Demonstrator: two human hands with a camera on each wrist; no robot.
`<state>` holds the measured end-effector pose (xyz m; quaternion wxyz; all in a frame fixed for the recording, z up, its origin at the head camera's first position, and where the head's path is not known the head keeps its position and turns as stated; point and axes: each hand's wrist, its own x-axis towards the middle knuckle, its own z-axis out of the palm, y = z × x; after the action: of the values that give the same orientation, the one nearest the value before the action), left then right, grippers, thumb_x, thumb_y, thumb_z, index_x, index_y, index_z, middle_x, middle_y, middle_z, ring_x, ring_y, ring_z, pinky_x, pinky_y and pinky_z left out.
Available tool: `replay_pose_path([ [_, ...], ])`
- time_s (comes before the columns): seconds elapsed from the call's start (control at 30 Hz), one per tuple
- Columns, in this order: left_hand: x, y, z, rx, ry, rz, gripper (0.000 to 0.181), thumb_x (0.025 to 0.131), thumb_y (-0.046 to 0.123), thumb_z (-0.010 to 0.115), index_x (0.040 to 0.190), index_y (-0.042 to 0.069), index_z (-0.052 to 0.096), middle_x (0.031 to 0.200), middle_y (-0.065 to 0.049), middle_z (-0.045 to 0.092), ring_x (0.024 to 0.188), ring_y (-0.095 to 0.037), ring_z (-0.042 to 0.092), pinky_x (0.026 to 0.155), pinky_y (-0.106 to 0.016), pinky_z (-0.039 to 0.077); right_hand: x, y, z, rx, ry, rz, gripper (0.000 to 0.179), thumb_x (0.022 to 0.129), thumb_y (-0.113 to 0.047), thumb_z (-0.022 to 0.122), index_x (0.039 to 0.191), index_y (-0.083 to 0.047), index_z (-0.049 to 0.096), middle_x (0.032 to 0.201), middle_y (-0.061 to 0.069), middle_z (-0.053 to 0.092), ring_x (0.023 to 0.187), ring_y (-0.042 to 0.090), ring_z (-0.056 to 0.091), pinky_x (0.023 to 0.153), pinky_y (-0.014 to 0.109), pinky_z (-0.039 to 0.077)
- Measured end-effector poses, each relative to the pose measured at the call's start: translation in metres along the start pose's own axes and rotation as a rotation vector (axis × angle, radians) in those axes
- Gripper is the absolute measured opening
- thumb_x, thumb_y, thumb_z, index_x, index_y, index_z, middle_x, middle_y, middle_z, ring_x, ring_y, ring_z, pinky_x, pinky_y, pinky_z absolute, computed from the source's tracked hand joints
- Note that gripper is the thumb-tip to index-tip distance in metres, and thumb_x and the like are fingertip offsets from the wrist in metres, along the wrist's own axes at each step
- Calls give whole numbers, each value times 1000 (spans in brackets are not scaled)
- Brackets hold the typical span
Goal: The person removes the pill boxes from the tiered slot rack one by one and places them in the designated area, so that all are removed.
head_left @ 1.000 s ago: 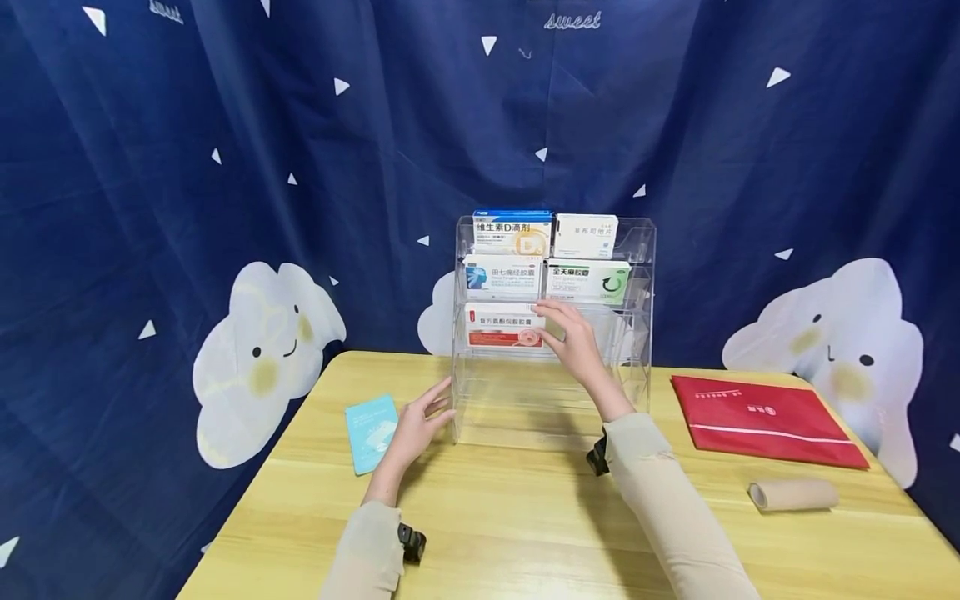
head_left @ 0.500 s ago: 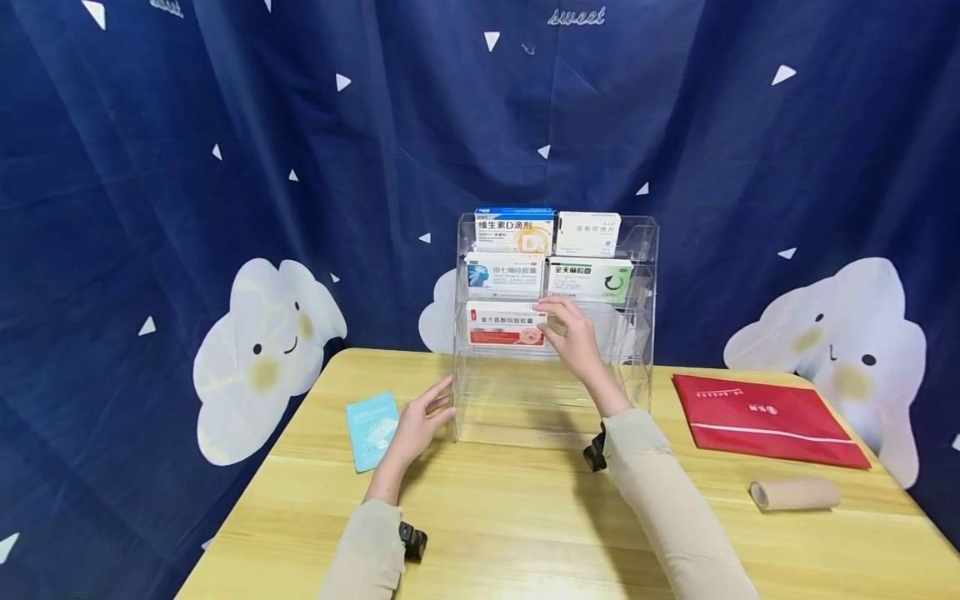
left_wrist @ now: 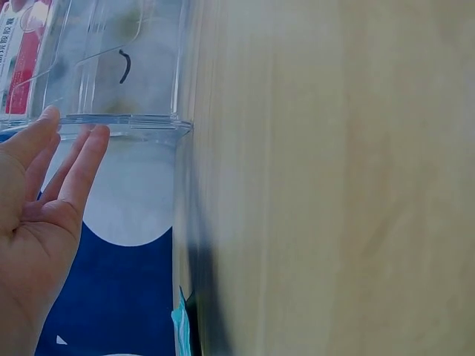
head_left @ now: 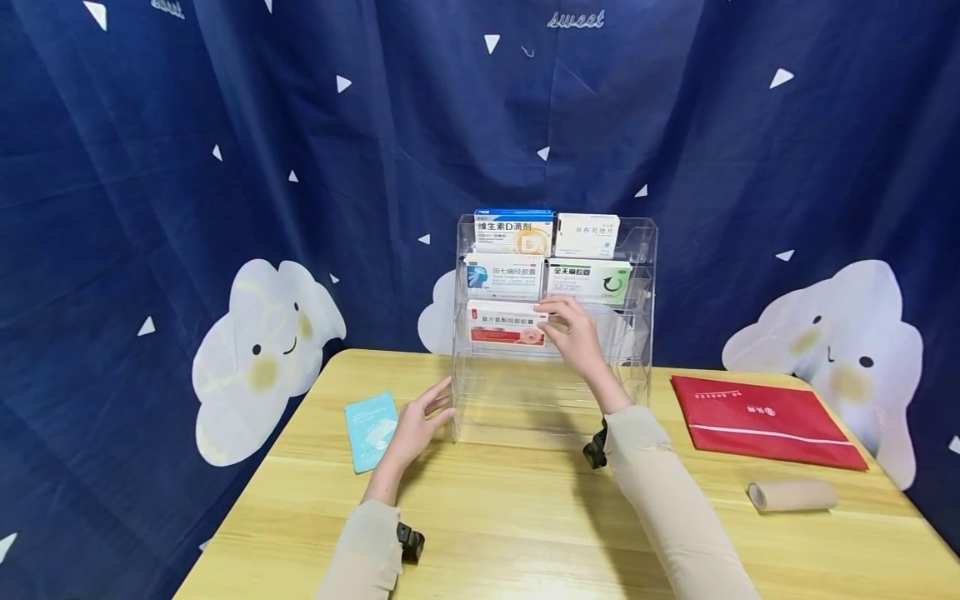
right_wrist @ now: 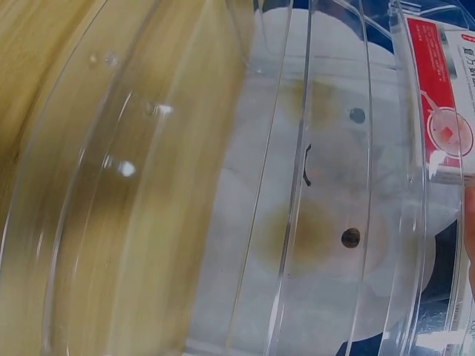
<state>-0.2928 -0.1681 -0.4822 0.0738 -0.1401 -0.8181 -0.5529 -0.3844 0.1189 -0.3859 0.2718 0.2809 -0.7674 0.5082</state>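
From here, my right grip (head_left: 573,335) pinches the red-white box (head_left: 504,325) at its end; my left grip (head_left: 417,425), fingers spread, should lightly steady the clear rack (head_left: 510,379) beside it.

We find passage over the near table (head_left: 510,525), between the sleeves (head_left: 671,500). The rack (head_left: 491,387) bars the far middle, the left hand (head_left: 415,427) its left side; folder (head_left: 768,421) and tube (head_left: 795,495) occupy the right.
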Motion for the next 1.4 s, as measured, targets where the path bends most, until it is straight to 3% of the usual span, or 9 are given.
replay_pose_path([
  [0.23, -2, 0, 1, 0, 0, 22, 57, 91, 8, 66, 145, 13, 48, 151, -10, 47, 125, -33, 60, 102, -41, 54, -3, -34, -10, 83, 26, 22, 28, 80, 18, 66, 108, 14, 65, 123, 32, 58, 113, 38, 60, 99, 46, 57],
  [0.57, -3, -1, 5, 15, 16, 43, 57, 91, 4, 66, 145, 12, 48, 148, -14, 50, 123, -33, 61, 100, -40, 56, -1, -47, -25, 176, 137, 19, 24, 81, 18, 66, 105, 16, 65, 118, 32, 57, 107, 0, 58, 97, 21, 57],
  [0.87, -4, 0, 2, 7, 7, 29, 57, 92, 9, 66, 145, 14, 48, 151, -12, 47, 125, -32, 60, 101, -37, 55, -8, -50, -31, 232, 175, -39, 25, 78, 21, 66, 103, 18, 64, 116, 32, 56, 108, 4, 58, 95, 17, 57],
  [1.4, 0, 2, -1, 18, 10, 9, 57, 91, 10, 67, 145, 14, 48, 150, -12, 48, 124, -33, 61, 101, -39, 55, -53, -44, -36, 256, 87, -88, 26, 74, 25, 67, 99, 17, 64, 110, 19, 57, 106, 3, 58, 93, 14, 57],
])
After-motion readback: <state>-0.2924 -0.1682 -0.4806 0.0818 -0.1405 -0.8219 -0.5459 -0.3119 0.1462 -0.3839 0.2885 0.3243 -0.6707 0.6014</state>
